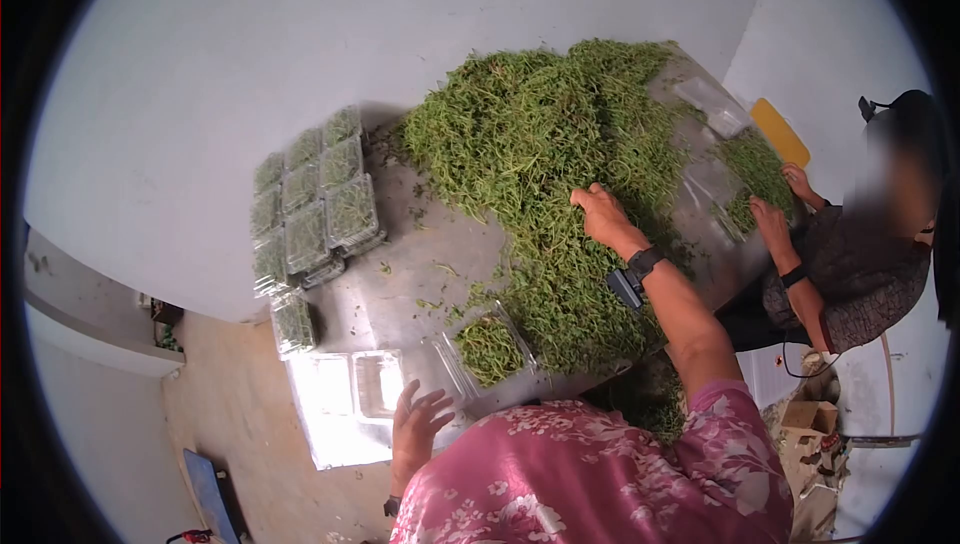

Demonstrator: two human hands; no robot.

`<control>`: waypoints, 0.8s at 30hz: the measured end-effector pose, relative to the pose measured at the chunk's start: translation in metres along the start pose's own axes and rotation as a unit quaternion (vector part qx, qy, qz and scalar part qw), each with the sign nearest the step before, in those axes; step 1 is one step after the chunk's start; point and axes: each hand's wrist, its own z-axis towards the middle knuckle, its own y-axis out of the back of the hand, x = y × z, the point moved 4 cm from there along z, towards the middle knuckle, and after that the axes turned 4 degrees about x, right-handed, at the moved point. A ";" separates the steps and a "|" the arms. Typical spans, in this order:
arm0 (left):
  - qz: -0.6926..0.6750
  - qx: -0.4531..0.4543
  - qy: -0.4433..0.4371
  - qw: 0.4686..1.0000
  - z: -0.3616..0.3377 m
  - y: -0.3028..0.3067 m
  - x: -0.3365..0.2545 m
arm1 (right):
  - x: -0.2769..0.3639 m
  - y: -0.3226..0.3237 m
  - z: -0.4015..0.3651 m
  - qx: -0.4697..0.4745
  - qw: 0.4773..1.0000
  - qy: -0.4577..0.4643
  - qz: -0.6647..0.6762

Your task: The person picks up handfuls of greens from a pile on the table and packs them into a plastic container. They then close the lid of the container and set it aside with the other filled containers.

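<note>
A large heap of cut green herb sprigs (540, 134) spreads over the table. My right hand (605, 219) is over the middle of this heap with its fingers curled together; what they hold, if anything, is hidden. Near the table's front edge, my left hand (418, 426) has its fingers spread and holds nothing. Just right of it stands an open clear plastic box (488, 349) filled with sprigs, its lid folded back to the left. Beside my left hand lies an open clear box (380, 386) with no sprigs in it.
Packed clear boxes (310, 209) stand stacked in rows at the table's left. On the right, a co-worker (850, 264) has both hands at another box of sprigs (755, 169). A yellow board (780, 132) lies behind it. A cardboard box (808, 417) sits lower right.
</note>
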 end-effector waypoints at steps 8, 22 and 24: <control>0.004 -0.002 0.014 1.000 0.007 0.009 0.002 | 0.061 0.052 -0.083 -0.057 0.984 0.148 0.078; 0.015 0.017 0.016 1.000 0.007 0.005 -0.007 | 0.039 0.009 -0.105 -0.041 0.980 0.173 0.085; 0.015 0.020 0.017 1.000 0.008 0.004 -0.007 | 0.039 0.005 -0.110 0.057 0.988 0.143 -0.004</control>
